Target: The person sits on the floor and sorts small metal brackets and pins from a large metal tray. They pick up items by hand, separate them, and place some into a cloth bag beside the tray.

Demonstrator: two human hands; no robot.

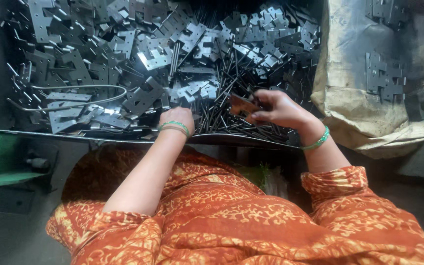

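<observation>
**Two hands at a heap of hinge leaves and pins**

Nearest, the person's lap fills the bottom of the view, covered in orange patterned cloth (231, 216), with both forearms reaching up and away from it. Each wrist carries green bangles (175, 126).

The left hand (176, 118) rests at the near edge of the desk (35, 133), knuckles up and fingers curled down into the metal parts; what its grip closes on, if anything, cannot be told, since the fingers are hidden behind the back of the hand.

The right hand (278, 109) sits a little farther in and to the right, raised just above the parts. Its grip is pinched shut, thumb against fingertips, on a small flat brownish hinge leaf (243, 104) that sticks out to the left of the fingers.

Directly under and between the hands lies a spread of thin dark pins (222, 105), criss-crossed. Beyond them the desk is heaped with grey metal hinge leaves (163, 54), piled to the far edge. A bent loop of wire (82, 95) lies on the pile to the left.

At the right, a worn tan sack (349, 83) bears a few more assembled hinges (384, 78).
</observation>
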